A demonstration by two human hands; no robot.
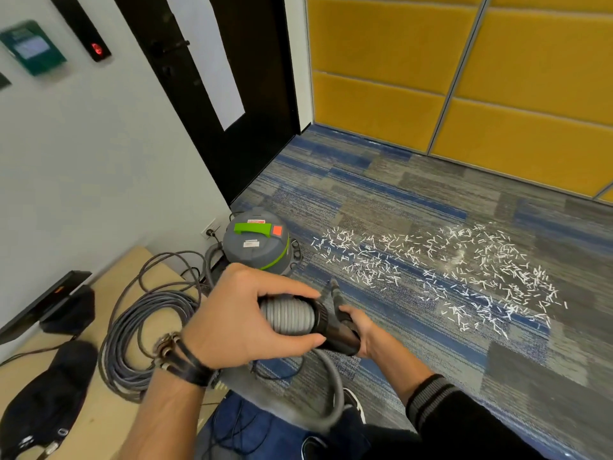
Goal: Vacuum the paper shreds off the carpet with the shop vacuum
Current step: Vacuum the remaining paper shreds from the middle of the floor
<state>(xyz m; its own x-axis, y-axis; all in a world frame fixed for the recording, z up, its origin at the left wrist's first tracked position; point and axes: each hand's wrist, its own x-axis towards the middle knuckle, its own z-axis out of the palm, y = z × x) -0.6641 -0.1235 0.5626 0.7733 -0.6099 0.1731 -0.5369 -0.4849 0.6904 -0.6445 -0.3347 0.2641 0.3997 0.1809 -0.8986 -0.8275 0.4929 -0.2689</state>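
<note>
We saw the left hand (245, 320), a dark band at its wrist, with its grip clamped on the grey ribbed hose (288, 315) – fingers over the top, thumb underneath, right where the hose met a black collar. The right hand (361, 330) sat just beyond it, its grip closed round the black tube (341, 336) from below; most of its fingers were hidden behind the tube. The tube's narrow tip (333, 287) pointed away from us and stood above the carpet (398, 194), short of the paper shreds (431, 270).

The shreds lay in a wide white scatter across the blue and grey carpet, to the right of the hands and well apart from them. The shop vacuum (255, 244) – a grey drum with a green handle on top – stood on the carpet by the white wall, just beyond the left hand and near the left edge of the scatter. The hose looped down below the hands.

To the left a coil of grey cable (146, 327) lay partly on a tan tabletop (109, 410), near a black cap (43, 393). A black door (205, 94) and yellow wall panels (497, 78) stood behind.
</note>
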